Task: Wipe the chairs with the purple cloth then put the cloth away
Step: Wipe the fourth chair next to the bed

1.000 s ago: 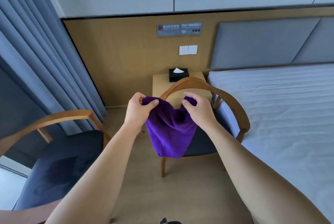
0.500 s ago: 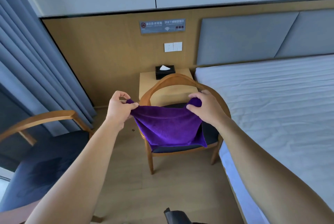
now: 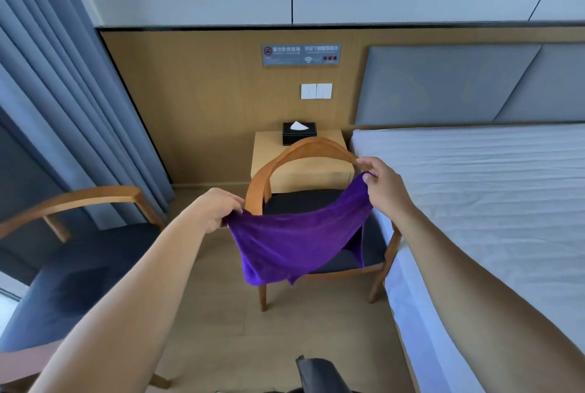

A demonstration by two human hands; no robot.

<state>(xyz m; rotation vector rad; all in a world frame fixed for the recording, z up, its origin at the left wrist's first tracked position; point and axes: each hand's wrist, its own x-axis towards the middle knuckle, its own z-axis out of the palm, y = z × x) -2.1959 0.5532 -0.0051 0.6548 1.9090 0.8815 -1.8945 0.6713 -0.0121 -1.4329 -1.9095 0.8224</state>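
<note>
purple cloth (image 3: pixel 297 243) hangs spread between the two hands in the middle of the frame, above the floor (image 3: pixel 221 323). the left hand (image 3: pixel 218 210) pinches one top corner, lower and to the left. the right hand (image 3: pixel 384 186) pinches the other corner, higher up. the hands are well apart, so the top edge sags in a shallow curve.

just behind the cloth stands a chair (image 3: pixel 304 147) with a curved wooden back and a dark seat. the right hand is just beside the right end of that back rail. whether the cloth's lower edge touches the seat i cannot tell.

the step in hand looks like opening the cloth out before the wipe. to do it well, i would fold it once into a flat pad, since a loose sheet will bunch and drag. then start on the back rail, run along its curve in one direction and finish on the seat. keep the trailing corner off the bed (image 3: pixel 474 202) at right.

a second chair (image 3: pixel 79 199) waits at lower left. beyond the centre chair, a tissue box (image 3: pixel 299 133) sits on a small wooden worktop (image 3: pixel 269 152) against the wall.
</note>
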